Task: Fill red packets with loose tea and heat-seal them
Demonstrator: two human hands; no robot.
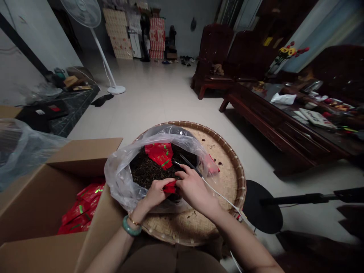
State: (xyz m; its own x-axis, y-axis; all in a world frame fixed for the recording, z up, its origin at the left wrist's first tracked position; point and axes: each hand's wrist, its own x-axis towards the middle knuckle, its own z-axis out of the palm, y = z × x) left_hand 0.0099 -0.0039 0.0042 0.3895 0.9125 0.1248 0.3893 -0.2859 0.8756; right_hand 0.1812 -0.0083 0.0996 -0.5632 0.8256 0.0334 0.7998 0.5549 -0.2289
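Pinching a small red packet [170, 187], your left hand [156, 192] has its fingers closed above dark leaves [152, 171] in the plastic bag [117, 175]. Your right hand [192, 187] meets the packet's other side, fingers partly curled, hold unclear, beside a black corded tool [193, 167].

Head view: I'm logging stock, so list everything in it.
Woven tray: 1, tan, centre
Bag: 1, clear, on tray
Dried leaves: 1 heap, dark, in bag
Packets: several, red, in carton, in and beside bag
Carton: 1, brown, left
Corded tool: 1, black, over bag
Fan: 1, white, back left
Boxes: many, cream and red, back
Furniture: several, dark brown, right
Stand: 1, black, right
Bangle: 1, green, left wrist
Left hand: 1, bare, on packet
Right hand: 1, bare, beside it
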